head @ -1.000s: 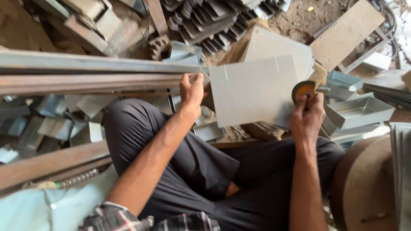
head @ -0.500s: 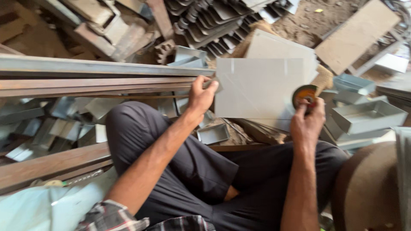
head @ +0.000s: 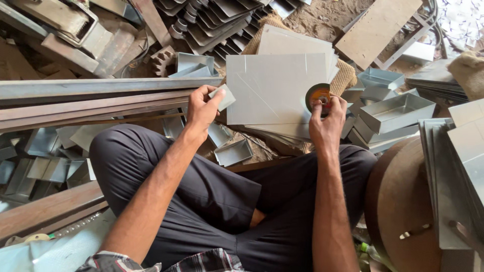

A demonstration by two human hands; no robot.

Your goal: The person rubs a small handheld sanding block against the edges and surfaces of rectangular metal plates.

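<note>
At the fingertips of the left hand (head: pixel 200 108), thumb and fingers are pinched closed on a small grey rectangular sheet-metal offcut (head: pixel 223 96), held clear of the flat grey square sheet-metal blank (head: pixel 275 88), just beside its left edge. The right hand (head: pixel 326 123) is closed on a round orange-and-dark abrasive disc (head: pixel 317 94), fingertips gripping it from below; the disc sits against the blank's right edge, which looks like a working contact rather than storage, though I can't tell exactly how edge and disc meet. The blank lies flat on a stack of similar grey sheets (head: pixel 297 43) over a coarse brown burlap pad (head: pixel 345 75), likely to keep it level and within reach of both hands. The person sits cross-legged in dark trousers (head: pixel 201 191), so everything is laid out close around the knees. Left: long rusty steel angle bars (head: pixel 91 98) running across. Right: shallow folded grey sheet-metal trays (head: pixel 396 111), and more cut sheets stacked on edge (head: pixel 454 176) beside a round brown wooden stump (head: pixel 403 201). Top: nested dark channel sections (head: pixel 217 20) and a flat brown board (head: pixel 378 27) on sandy ground. No packages or signs legible; the only label is the disc's orange centre.
</note>
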